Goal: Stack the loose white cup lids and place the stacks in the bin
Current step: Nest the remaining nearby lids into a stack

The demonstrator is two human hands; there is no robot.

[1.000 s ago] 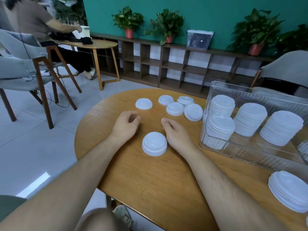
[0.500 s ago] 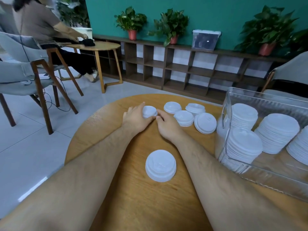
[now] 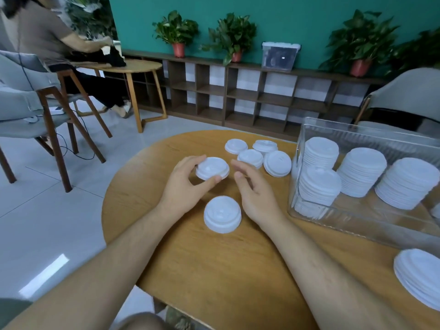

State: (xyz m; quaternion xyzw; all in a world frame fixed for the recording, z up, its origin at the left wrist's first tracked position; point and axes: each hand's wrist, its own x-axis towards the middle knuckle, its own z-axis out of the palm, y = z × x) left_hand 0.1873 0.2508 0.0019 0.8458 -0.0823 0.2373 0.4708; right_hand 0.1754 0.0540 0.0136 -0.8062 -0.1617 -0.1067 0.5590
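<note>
Our left grip pinches one lid by its rim, just far of the small stack on the counter. The stack lies nearer us, between our wrists. Our right grip is loose and holds nothing.

Bin on table, lid stacks inside. Left of bin: four loose lids, short stack nearer, held lid further left. Flat stack before bin.

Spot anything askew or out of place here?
One loose lid near the clear bin sits tilted, leaning on the lids beside it. The bin's front-left stack leans. Nothing looks spilled or damaged.
</note>
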